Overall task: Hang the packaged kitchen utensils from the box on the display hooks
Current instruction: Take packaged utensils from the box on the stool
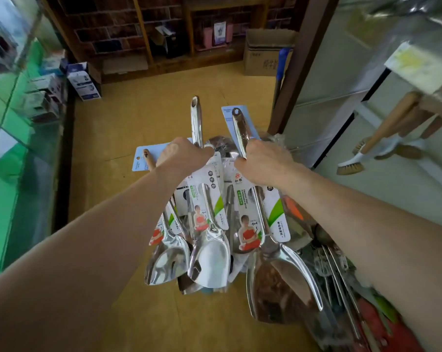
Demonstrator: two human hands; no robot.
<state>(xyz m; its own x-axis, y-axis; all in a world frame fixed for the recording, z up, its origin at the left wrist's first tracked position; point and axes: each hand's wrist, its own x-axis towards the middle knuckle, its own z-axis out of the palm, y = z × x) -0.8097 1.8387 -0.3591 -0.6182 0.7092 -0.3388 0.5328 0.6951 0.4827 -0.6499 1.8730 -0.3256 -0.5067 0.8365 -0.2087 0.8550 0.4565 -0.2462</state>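
My left hand [183, 154] grips a bunch of packaged steel scoops [209, 260] by their handles, one bare handle [196, 120] sticking up above my fist. A wooden-handled utensil on a blue card [145, 158] lies under that hand. My right hand [262, 162] grips a large packaged steel scoop [283, 283] by its handle [240, 130], whose hang hole shows at the top. The scoops' bowls hang toward me, with printed white-and-green cards on the handles. More steel utensils [336, 273] lie below my right forearm. No box and no display hook is plainly visible.
Brushes with wooden handles [382, 138] hang at the right by a pale panel. A brown post [298, 67] stands beside it. A cardboard box [265, 53] and dark shelving stand at the back, small boxes [84, 81] at the left by a glass case. Yellow floor lies below.
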